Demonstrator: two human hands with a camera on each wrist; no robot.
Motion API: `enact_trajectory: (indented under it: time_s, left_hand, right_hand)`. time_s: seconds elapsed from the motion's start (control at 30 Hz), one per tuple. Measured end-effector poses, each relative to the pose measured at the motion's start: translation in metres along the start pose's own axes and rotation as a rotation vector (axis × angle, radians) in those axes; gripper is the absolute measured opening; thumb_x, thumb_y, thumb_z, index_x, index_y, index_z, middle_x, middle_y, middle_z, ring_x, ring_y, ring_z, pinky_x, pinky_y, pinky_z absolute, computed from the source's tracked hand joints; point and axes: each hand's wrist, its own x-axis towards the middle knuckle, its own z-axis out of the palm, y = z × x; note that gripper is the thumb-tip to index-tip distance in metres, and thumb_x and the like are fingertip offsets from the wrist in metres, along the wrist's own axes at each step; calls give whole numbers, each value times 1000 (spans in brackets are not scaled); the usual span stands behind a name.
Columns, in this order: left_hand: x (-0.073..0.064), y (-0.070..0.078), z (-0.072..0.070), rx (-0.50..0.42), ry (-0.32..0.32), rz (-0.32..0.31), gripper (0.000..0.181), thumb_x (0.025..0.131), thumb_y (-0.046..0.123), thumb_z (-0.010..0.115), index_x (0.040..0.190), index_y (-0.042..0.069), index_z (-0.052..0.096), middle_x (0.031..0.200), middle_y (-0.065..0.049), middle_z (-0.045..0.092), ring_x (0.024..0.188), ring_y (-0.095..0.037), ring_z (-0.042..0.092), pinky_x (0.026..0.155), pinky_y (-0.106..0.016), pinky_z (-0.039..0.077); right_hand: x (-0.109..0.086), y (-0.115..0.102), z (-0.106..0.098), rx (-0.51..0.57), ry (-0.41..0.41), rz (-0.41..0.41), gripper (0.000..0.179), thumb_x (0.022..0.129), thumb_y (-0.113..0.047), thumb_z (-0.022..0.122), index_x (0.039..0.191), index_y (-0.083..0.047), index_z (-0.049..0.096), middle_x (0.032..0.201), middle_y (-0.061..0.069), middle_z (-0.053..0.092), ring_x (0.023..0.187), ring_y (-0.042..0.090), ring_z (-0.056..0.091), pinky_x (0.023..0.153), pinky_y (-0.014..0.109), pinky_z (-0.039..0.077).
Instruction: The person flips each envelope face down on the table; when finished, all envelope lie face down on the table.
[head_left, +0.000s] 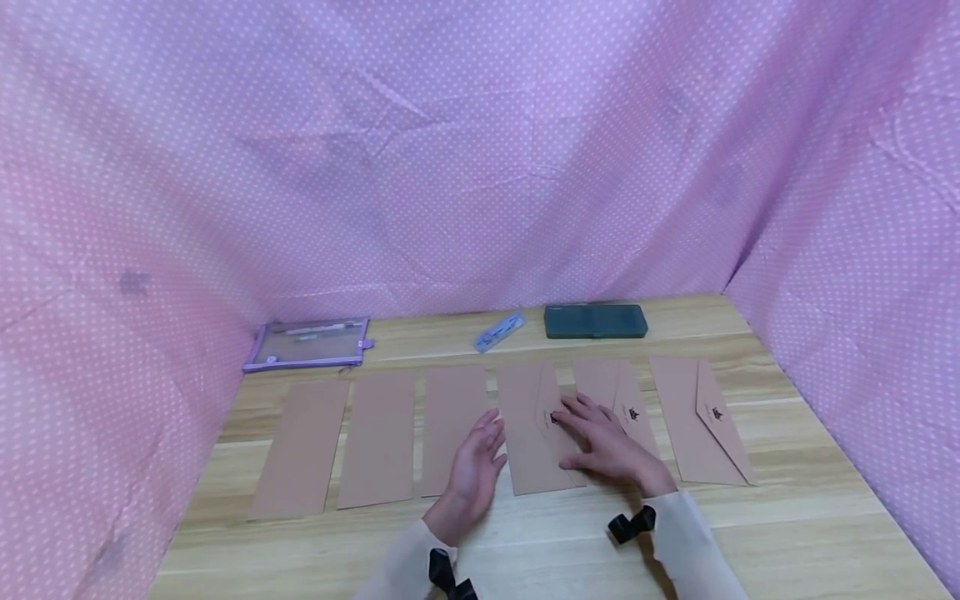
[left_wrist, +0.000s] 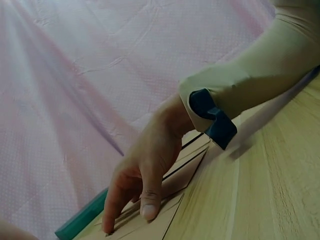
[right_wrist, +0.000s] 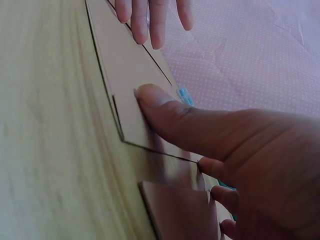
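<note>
Green case (head_left: pixel 595 322), blue packet (head_left: pixel 498 332), purple pouch (head_left: pixel 306 343) beyond brown envelopes (head_left: pixel 525 433)

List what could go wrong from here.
The right hand covers parts of the fourth brown paper envelope from the left and the fifth brown paper envelope; sliding that hand might drag either askew. The cream fabric right sleeve lies near the rightmost brown paper envelope and could nudge it.

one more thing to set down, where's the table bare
The table is bare right of the rightmost envelope, in front of the leftmost envelope, and between the purple pouch and blue packet. Mid-row is crowded: left hand and right hand among closely spaced envelopes.
</note>
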Motion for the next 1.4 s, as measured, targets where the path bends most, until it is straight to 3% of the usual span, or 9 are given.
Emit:
enact_trajectory:
  time_s: [0.23,0.4,0.57,0.67,0.77,0.9,1.13,1.4]
  left_hand:
    - [1,2,2,-62,39,-2,68,100,23,32,158,1,5,167,-25,-8,155,-44,-11,124,-63,-6]
    - [3,1,1,-82,67,2,66,101,22,32,158,2,6,167,-25,-5,154,-45,-6,124,-64,-2]
    - [5,0,-2,-96,134,4,61,100,20,31,156,2,14,166,-23,6,150,-42,10,121,-61,15]
    - [6,1,-3,-91,167,1,58,100,23,31,154,3,19,162,-21,18,140,-35,27,112,-51,32]
    - [7,0,-2,-91,188,-5,55,100,25,32,150,4,25,156,-20,30,130,-28,39,101,-39,39]
    - [7,0,-2,-99,178,-7,52,101,26,33,148,4,27,155,-25,35,131,-28,42,97,-34,41]
    - [6,1,0,-94,135,-1,54,102,25,29,151,3,21,160,-30,28,134,-30,42,99,-34,41]
    - [3,6,3,-64,85,31,57,102,25,27,153,2,16,160,-29,29,132,-25,44,102,-34,39]
  right_hand:
    - [0,3,3,-16,-6,-6,70,83,-32,79,145,-11,52,162,19,34,151,47,21,116,70,19]
    - [1,3,4,3,-10,-2,71,84,-32,79,146,-11,51,162,19,33,152,47,20,117,69,17]
    - [1,2,3,9,-23,10,72,84,-33,78,147,-12,50,163,20,31,152,47,18,118,69,15]
    - [1,3,3,5,-24,9,72,84,-33,78,147,-11,50,163,20,31,152,47,18,117,69,16]
    - [1,3,2,8,-24,8,71,84,-33,78,146,-10,51,163,20,32,152,47,19,117,69,16]
    - [1,1,0,14,-33,12,71,85,-32,77,147,-10,50,162,20,32,152,47,18,117,69,16]
    - [-2,-9,-5,18,-36,57,66,89,-31,74,146,-9,51,159,20,39,152,49,16,117,73,12]
    - [1,-21,-3,38,-8,60,55,97,-35,63,144,-8,53,154,19,47,148,49,28,114,72,22]
